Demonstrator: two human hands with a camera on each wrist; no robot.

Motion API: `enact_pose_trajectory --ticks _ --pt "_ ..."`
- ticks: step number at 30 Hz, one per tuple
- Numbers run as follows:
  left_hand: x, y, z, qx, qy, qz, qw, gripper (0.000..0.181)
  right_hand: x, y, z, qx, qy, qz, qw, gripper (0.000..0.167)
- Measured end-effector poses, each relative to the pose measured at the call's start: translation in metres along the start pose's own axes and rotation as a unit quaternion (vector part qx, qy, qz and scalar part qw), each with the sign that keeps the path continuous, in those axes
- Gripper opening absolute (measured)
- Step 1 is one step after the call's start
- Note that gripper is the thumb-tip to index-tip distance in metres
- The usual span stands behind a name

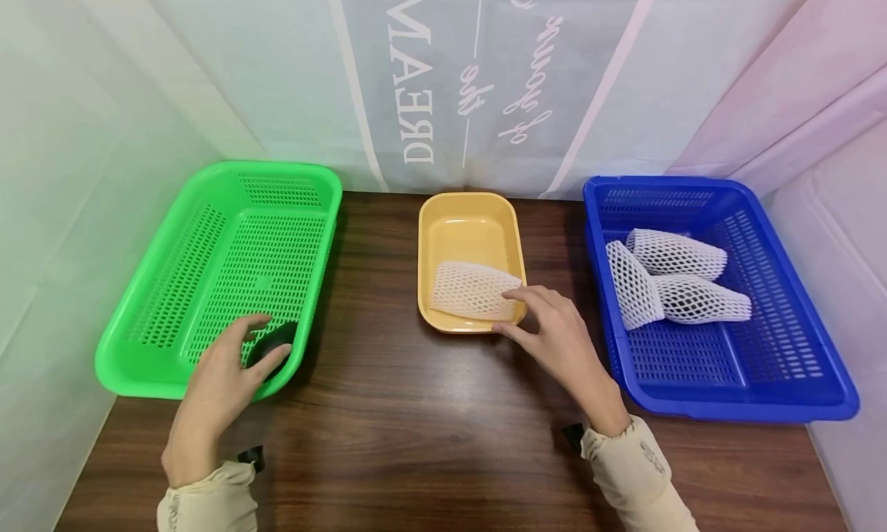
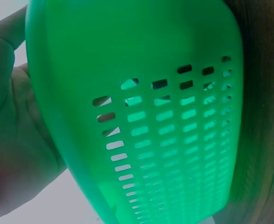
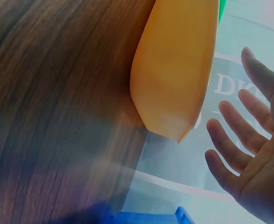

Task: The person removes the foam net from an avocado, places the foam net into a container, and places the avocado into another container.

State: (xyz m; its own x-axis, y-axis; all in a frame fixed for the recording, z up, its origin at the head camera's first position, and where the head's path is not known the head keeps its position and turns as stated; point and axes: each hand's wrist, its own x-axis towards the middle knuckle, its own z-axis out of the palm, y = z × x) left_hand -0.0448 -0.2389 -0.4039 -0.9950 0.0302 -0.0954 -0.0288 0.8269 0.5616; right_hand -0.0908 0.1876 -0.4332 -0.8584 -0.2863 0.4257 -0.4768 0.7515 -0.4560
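Observation:
My left hand (image 1: 225, 374) reaches over the near right corner of the green basket (image 1: 111, 363). Thumb and fingers are spread around a smooth black object (image 1: 273, 341), partly hidden, its kind unclear; dark patches show through the basket slots in the left wrist view. Beside the yellow tray (image 1: 431, 216), my right hand (image 1: 557, 336) hovers at its near right corner. A white foam net sleeve (image 1: 474, 292) lies in that tray, close to the right fingertips. In the right wrist view, the right fingers (image 3: 228, 140) are apart, with nothing between them.
A blue basket (image 1: 825, 347) at the right holds several white foam net sleeves (image 1: 679, 253). The containers stand on a dark wooden table (image 1: 430, 424). Behind them hangs a pale cloth (image 1: 291, 62) with lettering, close to their far rims.

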Motion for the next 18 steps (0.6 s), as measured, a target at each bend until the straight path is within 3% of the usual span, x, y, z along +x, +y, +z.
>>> enact_pose_trajectory --ticks 11,18 --pt "0.002 0.007 0.005 -0.031 0.014 0.038 0.9987 0.063 -0.006 -0.001 -0.015 0.001 0.010 0.001 0.9999 0.047" --pt "0.005 0.011 0.010 -0.029 -0.003 0.051 0.9983 0.064 -0.010 -0.003 -0.028 -0.001 0.003 0.016 0.9999 0.049"
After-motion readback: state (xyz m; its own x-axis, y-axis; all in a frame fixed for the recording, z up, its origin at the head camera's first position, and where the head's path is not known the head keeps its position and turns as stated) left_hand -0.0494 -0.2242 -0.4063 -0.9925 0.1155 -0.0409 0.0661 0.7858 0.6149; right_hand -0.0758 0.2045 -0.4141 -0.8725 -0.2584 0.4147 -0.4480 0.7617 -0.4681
